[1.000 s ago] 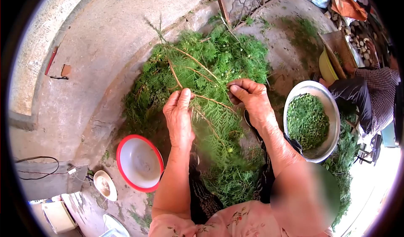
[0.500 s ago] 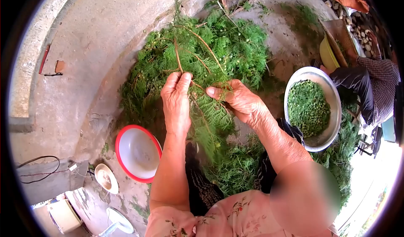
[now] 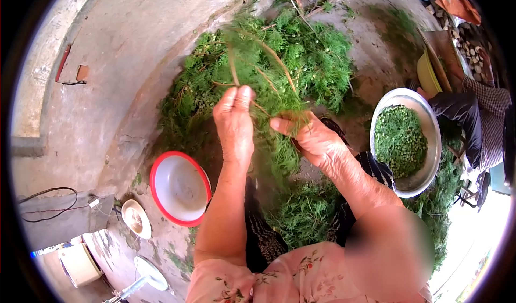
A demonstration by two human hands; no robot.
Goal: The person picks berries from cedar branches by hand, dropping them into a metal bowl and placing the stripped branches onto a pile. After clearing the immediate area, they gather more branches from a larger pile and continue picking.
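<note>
While the left hand (image 3: 235, 124) pinches a thin brown branch (image 3: 233, 69) between thumb and fingers, the right hand (image 3: 317, 139), at about three o'clock from it, closes on feathery green shoots (image 3: 282, 147) of what looks like the same branch; blur hides exactly what its fingertips grip. The branch hangs near the middle of the view, its stems fanning toward twelve o'clock over a heap of greenery (image 3: 317, 55); whether they touch is unclear. At three o'clock sits a metal basin (image 3: 433, 152) holding round green pieces (image 3: 414, 141); at eight o'clock, a red-rimmed bowl (image 3: 180, 187) rests on the floor (image 3: 166, 238). A slack left pinch could let the branch twist or drop under a tug. Too hard a pull might snap a stem or scatter bits across the floor, since neither basin nor bowl stands beneath the hands.
</note>
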